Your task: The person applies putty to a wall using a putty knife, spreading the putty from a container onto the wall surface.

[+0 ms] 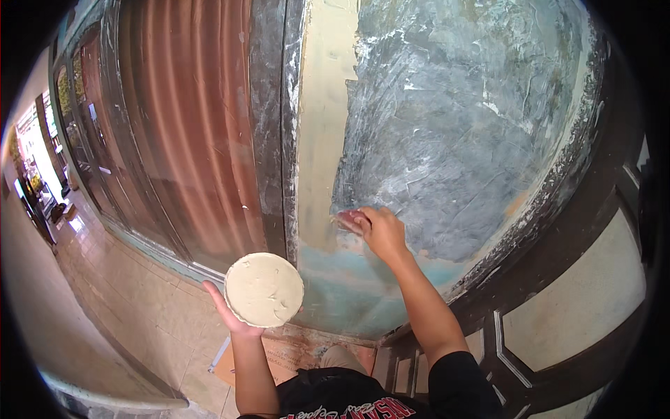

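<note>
My left hand [235, 320] supports a round, shallow holder of cream putty [264, 290] from below, its thumb stretched out along the left side. The putty's top is spread nearly flat, with a few ridges; the other fingers are mostly hidden beneath it. Higher and to the right, my right hand [386, 236] grips a small reddish putty scraper [351, 221]. Its edge is against or very close to the wall, at the lower end of a cream-coated strip [324, 105]. Right of this strip the wall is patchy grey [447, 140]; below, it is pale teal [335, 286].
Left of the strip stands a dark-framed window with a reddish-brown curtain [188, 126]. A dark door with pale panels [593, 293] is close on the right. A cardboard piece [225, 363] lies on the tiled floor [139, 297] near me. A low curved ledge [125, 399] is at lower left.
</note>
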A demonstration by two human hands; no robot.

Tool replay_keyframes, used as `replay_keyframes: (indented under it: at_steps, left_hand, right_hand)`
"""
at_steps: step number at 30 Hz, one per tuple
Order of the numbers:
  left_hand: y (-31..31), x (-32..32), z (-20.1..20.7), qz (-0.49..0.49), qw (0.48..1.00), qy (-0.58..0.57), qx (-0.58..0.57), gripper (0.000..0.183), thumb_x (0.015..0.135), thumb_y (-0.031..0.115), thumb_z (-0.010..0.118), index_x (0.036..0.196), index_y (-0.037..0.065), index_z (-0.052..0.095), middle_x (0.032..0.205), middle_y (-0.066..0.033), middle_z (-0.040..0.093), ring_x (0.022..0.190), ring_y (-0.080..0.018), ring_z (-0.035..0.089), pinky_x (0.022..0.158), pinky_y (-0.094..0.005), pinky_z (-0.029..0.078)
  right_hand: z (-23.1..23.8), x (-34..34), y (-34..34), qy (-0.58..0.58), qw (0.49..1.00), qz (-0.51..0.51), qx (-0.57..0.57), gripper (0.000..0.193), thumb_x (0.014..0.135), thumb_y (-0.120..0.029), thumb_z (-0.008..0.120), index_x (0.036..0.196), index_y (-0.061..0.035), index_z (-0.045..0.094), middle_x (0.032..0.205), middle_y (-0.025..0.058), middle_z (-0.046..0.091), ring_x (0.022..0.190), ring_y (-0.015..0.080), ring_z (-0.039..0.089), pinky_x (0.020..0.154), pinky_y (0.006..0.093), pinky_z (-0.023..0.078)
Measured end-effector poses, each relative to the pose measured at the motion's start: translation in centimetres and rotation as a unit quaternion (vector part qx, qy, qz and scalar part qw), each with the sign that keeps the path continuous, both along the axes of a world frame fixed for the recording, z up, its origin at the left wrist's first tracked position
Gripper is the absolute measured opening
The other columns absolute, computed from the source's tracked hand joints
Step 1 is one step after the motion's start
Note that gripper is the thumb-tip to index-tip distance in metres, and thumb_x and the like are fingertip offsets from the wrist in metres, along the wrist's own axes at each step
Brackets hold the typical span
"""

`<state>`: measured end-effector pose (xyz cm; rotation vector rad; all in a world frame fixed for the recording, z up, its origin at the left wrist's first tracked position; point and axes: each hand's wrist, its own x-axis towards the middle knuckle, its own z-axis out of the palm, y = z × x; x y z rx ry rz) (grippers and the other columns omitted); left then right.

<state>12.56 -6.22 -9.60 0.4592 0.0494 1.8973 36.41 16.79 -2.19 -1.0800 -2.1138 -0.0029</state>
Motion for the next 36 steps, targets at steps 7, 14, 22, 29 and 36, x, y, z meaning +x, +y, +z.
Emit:
replay_keyframes:
  at_steps: [7, 14, 22, 29, 36]
  left_hand:
    - [-0.3, 0.2, 0.9, -0.028, 0.999, -0.009, 0.026, 0.098, 0.095, 0.085, 0.028, 0.145, 0.005, 0.054, 0.145, -0.0166, 0.058, 0.127, -0.0375, 0.060, 0.102, -0.0582, 0.052]
    - [-0.2, 0.0, -0.1, -0.040, 0.999, -0.033, 0.010, 0.100, 0.092, 0.087, 0.028, 0.147, 0.007, 0.051, 0.148, -0.0176, 0.055, 0.126, -0.0434, 0.058, 0.094, -0.0716, 0.051]
    - [0.2, -0.5, -0.5, -0.004, 0.998, -0.006, -0.064, 0.102, 0.090, 0.090, 0.028, 0.151, 0.010, 0.046, 0.153, -0.0196, 0.048, 0.127, -0.0529, 0.054, 0.085, -0.0880, 0.041]
    - [-0.4, -0.9, -0.6, -0.028, 0.997, -0.061, -0.048, 0.103, 0.089, 0.090, 0.028, 0.154, 0.011, 0.044, 0.157, -0.0201, 0.044, 0.129, -0.0543, 0.051, 0.083, -0.0905, 0.039]
    - [0.1, -0.9, -0.8, -0.016, 1.000, 0.022, -0.015, 0.102, 0.091, 0.089, 0.028, 0.152, 0.009, 0.045, 0.154, -0.0203, 0.047, 0.128, -0.0520, 0.053, 0.081, -0.0883, 0.043]
  right_hand:
    - [0.4, 0.1, -0.4, 0.012, 0.998, 0.026, 0.048, 0.023, 0.091, -0.023, 0.074, 0.112, -0.0138, 0.075, 0.089, 0.0162, 0.069, 0.083, 0.0371, 0.067, 0.070, 0.0489, 0.054]
    - [2.6, -0.8, -0.5, -0.012, 1.000, -0.021, 0.009, 0.023, 0.091, -0.023, 0.074, 0.111, -0.0141, 0.076, 0.088, 0.0152, 0.070, 0.085, 0.0359, 0.068, 0.072, 0.0488, 0.055]
    - [0.6, -1.4, -0.1, -0.031, 0.999, -0.018, -0.002, 0.020, 0.090, -0.024, 0.075, 0.107, -0.0153, 0.078, 0.085, 0.0152, 0.069, 0.083, 0.0357, 0.067, 0.070, 0.0478, 0.053]
    - [2.2, -1.1, -1.3, 0.060, 0.998, -0.024, -0.010, 0.014, 0.092, -0.025, 0.073, 0.102, -0.0166, 0.077, 0.088, 0.0147, 0.071, 0.088, 0.0373, 0.066, 0.070, 0.0500, 0.054]
    - [1.1, -1.3, -0.7, -0.028, 0.999, -0.025, -0.024, 0.017, 0.091, -0.025, 0.073, 0.106, -0.0172, 0.077, 0.089, 0.0161, 0.070, 0.087, 0.0373, 0.067, 0.071, 0.0509, 0.054]
